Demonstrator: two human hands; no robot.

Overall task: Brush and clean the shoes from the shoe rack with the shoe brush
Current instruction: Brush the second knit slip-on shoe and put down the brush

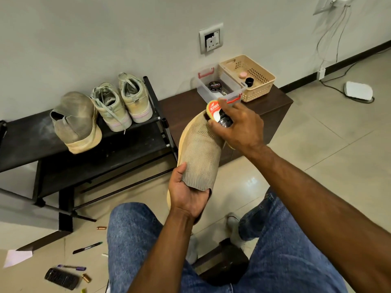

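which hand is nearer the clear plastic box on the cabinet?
Right. The right hand, gripping a shoe polish applicator against the knit shoe, sits just in front of the clear box. The left hand grips the shoe's heel end, well below and farther off.

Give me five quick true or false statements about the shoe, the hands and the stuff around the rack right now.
1. The left hand holds the beige knit shoe at its heel end. True.
2. The right hand holds a wooden brush. False: it grips a polish applicator bottle.
3. Three shoes sit on the black shoe rack. True.
4. The beige basket sits on the floor. False: it is on the dark cabinet.
5. A round polish tin lies in the clear box. True.
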